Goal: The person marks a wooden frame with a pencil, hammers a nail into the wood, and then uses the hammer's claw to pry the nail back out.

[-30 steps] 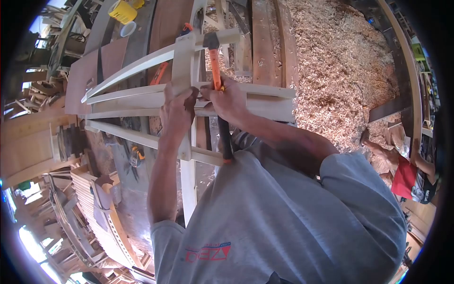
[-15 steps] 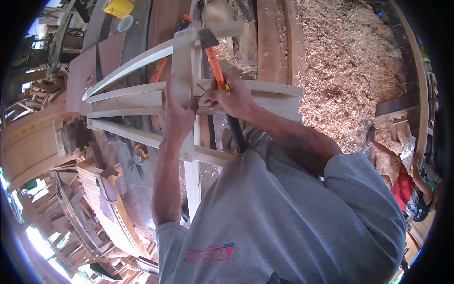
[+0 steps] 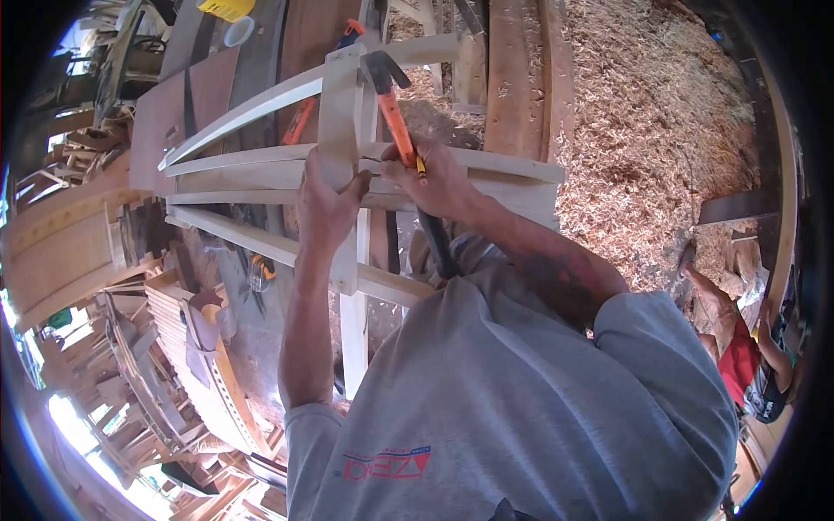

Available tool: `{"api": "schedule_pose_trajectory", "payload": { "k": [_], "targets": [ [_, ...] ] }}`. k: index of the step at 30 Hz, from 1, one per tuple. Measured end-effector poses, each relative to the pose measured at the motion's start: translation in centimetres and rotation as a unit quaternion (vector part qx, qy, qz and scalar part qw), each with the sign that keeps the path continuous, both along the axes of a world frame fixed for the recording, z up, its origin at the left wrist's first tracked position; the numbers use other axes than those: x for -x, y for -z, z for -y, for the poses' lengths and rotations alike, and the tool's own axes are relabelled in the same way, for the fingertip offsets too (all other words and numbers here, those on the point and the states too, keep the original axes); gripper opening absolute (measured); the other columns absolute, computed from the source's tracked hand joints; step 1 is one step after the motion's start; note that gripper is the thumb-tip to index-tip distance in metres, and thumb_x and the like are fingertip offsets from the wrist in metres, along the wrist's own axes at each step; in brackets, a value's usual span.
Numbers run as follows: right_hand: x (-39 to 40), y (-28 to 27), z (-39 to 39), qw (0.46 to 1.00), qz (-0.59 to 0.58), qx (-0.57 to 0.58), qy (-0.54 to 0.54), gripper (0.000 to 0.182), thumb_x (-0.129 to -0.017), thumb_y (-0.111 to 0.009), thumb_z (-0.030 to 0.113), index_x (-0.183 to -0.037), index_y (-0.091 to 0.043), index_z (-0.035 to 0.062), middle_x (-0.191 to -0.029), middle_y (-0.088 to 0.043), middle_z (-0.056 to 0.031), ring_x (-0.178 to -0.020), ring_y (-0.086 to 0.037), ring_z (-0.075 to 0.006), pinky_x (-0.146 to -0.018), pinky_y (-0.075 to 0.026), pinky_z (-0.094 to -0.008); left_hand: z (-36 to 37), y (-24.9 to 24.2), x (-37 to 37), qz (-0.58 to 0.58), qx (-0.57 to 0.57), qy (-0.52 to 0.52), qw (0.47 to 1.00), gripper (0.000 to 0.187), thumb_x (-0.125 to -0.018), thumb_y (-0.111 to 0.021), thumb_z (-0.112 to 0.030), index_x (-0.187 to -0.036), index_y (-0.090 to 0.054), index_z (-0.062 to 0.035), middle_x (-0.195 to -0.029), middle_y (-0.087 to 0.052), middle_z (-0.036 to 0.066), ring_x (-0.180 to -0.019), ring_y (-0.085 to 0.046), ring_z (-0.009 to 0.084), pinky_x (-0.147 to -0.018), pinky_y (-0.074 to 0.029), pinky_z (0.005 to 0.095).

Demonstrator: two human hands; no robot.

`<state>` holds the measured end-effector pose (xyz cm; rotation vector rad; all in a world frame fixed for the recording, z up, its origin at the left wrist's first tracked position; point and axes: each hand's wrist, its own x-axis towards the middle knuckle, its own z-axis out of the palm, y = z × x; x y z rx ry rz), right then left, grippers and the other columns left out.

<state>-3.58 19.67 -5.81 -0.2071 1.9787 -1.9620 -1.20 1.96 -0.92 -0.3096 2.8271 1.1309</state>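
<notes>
My left hand (image 3: 328, 204) is closed round a pale upright wooden slat (image 3: 337, 113), its thumb pointing toward my right fingers. This slat crosses several long pale rails (image 3: 252, 161) of a wooden frame. My right hand (image 3: 439, 178) is wrapped round a claw hammer (image 3: 395, 126) with an orange shaft, its head up beside the slat and its black grip (image 3: 437, 243) near my shirt. A yellow-and-black pencil-like stick (image 3: 421, 166) juts from the same hand. A thin dark nail-like piece (image 3: 370, 159) runs from my right fingertips to the slat's edge.
Under the frame lie dark boards, with an orange-handled tool (image 3: 300, 120) and a yellow container (image 3: 228, 9) at the far side. Wood shavings (image 3: 643, 113) cover the ground to the right. Another person (image 3: 747, 365) is at the right edge. Stacked timber (image 3: 195, 347) stands left.
My left fingers have folded in on the slat from a straighter pose. The hammer's head has turned, showing its claw. The whole view has shifted slightly.
</notes>
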Motion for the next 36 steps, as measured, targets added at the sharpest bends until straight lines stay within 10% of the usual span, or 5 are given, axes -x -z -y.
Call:
{"api": "schedule_pose_trajectory", "payload": {
  "k": [36],
  "targets": [
    [-2.5,0.1,3.5,0.983,0.028,-0.003,0.184,0.016,-0.084,-0.067,0.01,-0.091,-0.056,0.0007,-0.07,-0.057,-0.0038,-0.062,-0.054,-0.0109,-0.058,-0.045,-0.028,-1.3,-0.9,-0.6,0.003,0.053,-0.066,0.996,0.084,-0.077,-0.078,-0.029,-0.141,-0.034,0.0011,-0.104,-0.068,0.025,-0.098,-0.067,0.0396,-0.085,-0.05,0.0454]
  ]
}}
